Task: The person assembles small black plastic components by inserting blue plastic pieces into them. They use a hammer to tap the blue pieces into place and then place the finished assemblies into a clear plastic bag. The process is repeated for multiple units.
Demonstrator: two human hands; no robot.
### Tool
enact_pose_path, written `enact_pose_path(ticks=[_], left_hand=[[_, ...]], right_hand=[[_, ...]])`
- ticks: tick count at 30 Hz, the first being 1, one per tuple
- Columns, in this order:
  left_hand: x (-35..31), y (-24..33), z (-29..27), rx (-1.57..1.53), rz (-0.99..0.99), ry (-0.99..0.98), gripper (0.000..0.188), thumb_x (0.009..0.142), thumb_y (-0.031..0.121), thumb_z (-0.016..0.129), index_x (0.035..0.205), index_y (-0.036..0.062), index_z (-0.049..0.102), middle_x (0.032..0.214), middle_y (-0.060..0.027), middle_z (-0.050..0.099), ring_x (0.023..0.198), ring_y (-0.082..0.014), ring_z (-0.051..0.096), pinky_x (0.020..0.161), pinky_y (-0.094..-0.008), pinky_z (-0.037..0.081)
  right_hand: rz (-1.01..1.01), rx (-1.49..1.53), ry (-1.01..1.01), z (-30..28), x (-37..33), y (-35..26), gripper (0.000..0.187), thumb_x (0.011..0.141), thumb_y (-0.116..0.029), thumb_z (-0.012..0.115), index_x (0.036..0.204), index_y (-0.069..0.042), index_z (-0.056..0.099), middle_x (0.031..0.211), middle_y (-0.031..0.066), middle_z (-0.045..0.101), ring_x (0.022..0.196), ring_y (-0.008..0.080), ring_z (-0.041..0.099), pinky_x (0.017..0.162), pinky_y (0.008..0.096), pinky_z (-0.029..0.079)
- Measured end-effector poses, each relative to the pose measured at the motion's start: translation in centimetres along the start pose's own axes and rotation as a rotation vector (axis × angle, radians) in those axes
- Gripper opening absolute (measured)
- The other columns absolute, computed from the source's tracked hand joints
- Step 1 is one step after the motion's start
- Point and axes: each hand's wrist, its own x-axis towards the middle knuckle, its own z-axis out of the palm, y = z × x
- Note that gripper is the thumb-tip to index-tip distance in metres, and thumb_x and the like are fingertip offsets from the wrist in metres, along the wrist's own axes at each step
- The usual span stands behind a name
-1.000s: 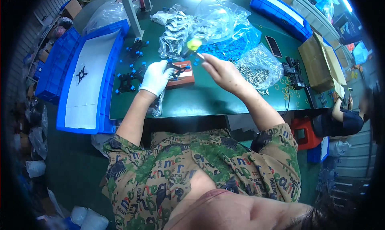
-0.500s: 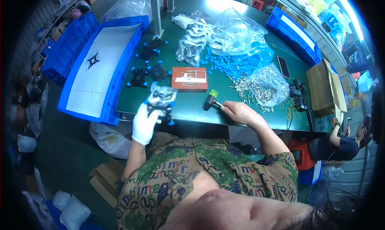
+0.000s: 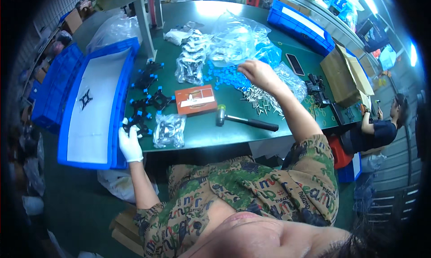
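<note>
My left hand (image 3: 130, 144), in a white glove, is at the table's left front edge. Its fingers close on a black X-shaped bracket with blue corner caps (image 3: 142, 129), beside other such black brackets (image 3: 160, 100). My bare right hand (image 3: 260, 74) hovers over a pile of small blue caps (image 3: 221, 74), fingertips pressed together; whatever they may hold is too small to make out. A mallet (image 3: 249, 122) with a black handle and a green-faced head lies on the table in front of a red-brown box (image 3: 195, 100). A clear bag of metal parts (image 3: 169, 131) lies near my left hand.
Silver pins (image 3: 260, 100) lie loose behind the mallet. Clear plastic bags (image 3: 231, 40) cover the table's back. A phone (image 3: 295, 64) and an open carton (image 3: 345, 76) are at right. A blue tray (image 3: 117, 145) holds one black bracket (image 3: 85, 99) at left. Another person (image 3: 379, 128) works at far right.
My right hand has let go of the mallet and moved up to the blue caps. My left hand has carried the bracket left to the other brackets. The view has shifted.
</note>
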Motion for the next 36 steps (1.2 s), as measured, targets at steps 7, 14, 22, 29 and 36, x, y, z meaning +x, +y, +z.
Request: enact_pose_path(ticks=[7, 14, 22, 29, 36], left_hand=[[-2.2, 3.0, 1.1, 0.041, -0.056, 0.027, 0.043, 0.098, 0.003, 0.059, 0.141, 0.0008, 0.053, 0.12, -0.0108, 0.066, 0.095, -0.0137, 0.068, 0.073, -0.0265, 0.059], [-3.7, 4.4, 0.5, 0.103, -0.102, 0.058, 0.043, 0.097, 0.002, 0.061, 0.14, 0.0007, 0.055, 0.119, -0.0109, 0.066, 0.094, -0.0134, 0.067, 0.073, -0.0265, 0.059], [-4.2, 7.5, 0.7, 0.119, -0.186, 0.022, 0.042, 0.098, 0.006, 0.062, 0.139, -0.0024, 0.054, 0.115, -0.0104, 0.066, 0.094, -0.0146, 0.068, 0.074, -0.0271, 0.059], [-3.0, 5.2, -0.1, -0.045, -0.141, -0.048, 0.041, 0.099, 0.001, 0.06, 0.139, 0.0016, 0.056, 0.112, -0.0064, 0.066, 0.094, -0.0118, 0.066, 0.075, -0.0261, 0.059], [-2.6, 6.8, -1.5, -0.291, -0.094, 0.049, 0.041, 0.103, 0.006, 0.052, 0.143, -0.0025, 0.05, 0.096, -0.0026, 0.064, 0.078, -0.0064, 0.059, 0.066, -0.019, 0.048]], right_hand=[[0.078, -0.335, 0.037, 5.3, 8.9, 10.4, 0.021, 0.096, -0.024, 0.063, 0.103, -0.008, 0.074, 0.106, 0.0181, 0.071, 0.111, 0.0378, 0.066, 0.095, 0.051, 0.052], [0.07, -0.505, -0.208, 6.3, 9.9, 10.9, 0.018, 0.091, -0.021, 0.063, 0.093, -0.01, 0.077, 0.112, 0.0107, 0.073, 0.117, 0.0324, 0.064, 0.099, 0.0538, 0.047], [-0.094, -0.24, 0.128, 4.8, 5.9, 7.2, 0.026, 0.096, -0.032, 0.063, 0.102, -0.01, 0.076, 0.111, 0.0109, 0.072, 0.115, 0.0342, 0.064, 0.105, 0.0477, 0.046], [0.354, 0.138, -0.004, 5.0, 6.1, 7.9, 0.036, 0.098, -0.039, 0.065, 0.113, -0.008, 0.077, 0.112, 0.0146, 0.075, 0.11, 0.0329, 0.071, 0.097, 0.0445, 0.053], [-0.14, 0.668, 0.119, 6.7, 11.7, -13.2, 0.027, 0.099, -0.022, 0.066, 0.12, -0.006, 0.071, 0.112, 0.0146, 0.073, 0.104, 0.0295, 0.071, 0.09, 0.037, 0.055]])
